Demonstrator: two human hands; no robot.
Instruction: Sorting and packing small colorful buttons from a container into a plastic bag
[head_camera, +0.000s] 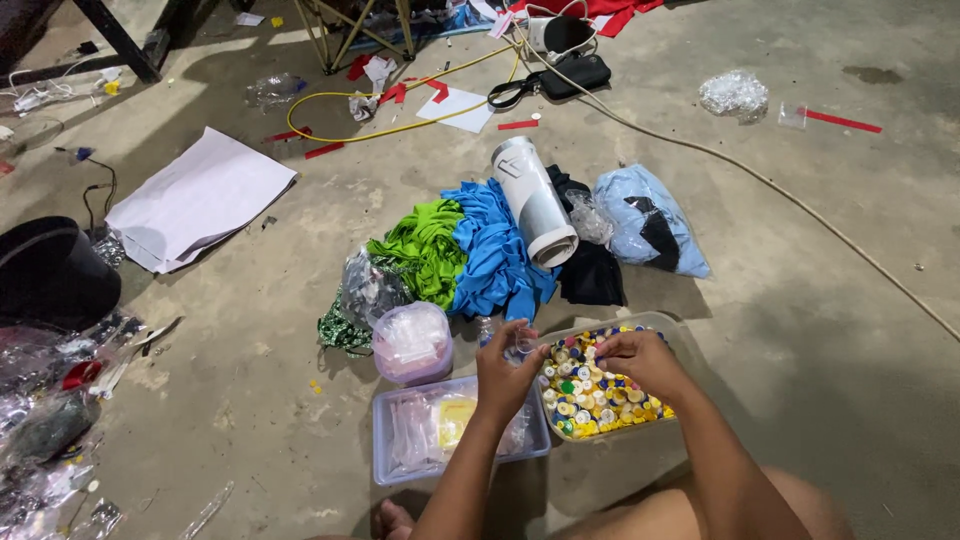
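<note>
My left hand (508, 368) is raised over the gap between two containers and pinches a small clear bag or bottle, too small to tell which. My right hand (640, 360) reaches into a clear plastic tub (672, 322) filled with several coloured bottle caps (590, 395), mostly yellow, blue and white, its fingers curled on the caps. To the left of the tub lies a shallow clear tray (383, 440) that holds small clear plastic bags. Both forearms come up from the bottom of the head view.
Behind the containers lie a clear bag of plastic (412, 342), green cloth (425, 245), blue cloth (495, 250), a white roll (535, 200), black cloth (592, 272) and a pale blue bag (650, 220). White paper sheets (200, 195) lie left. A cord (800, 205) crosses the concrete floor on the right.
</note>
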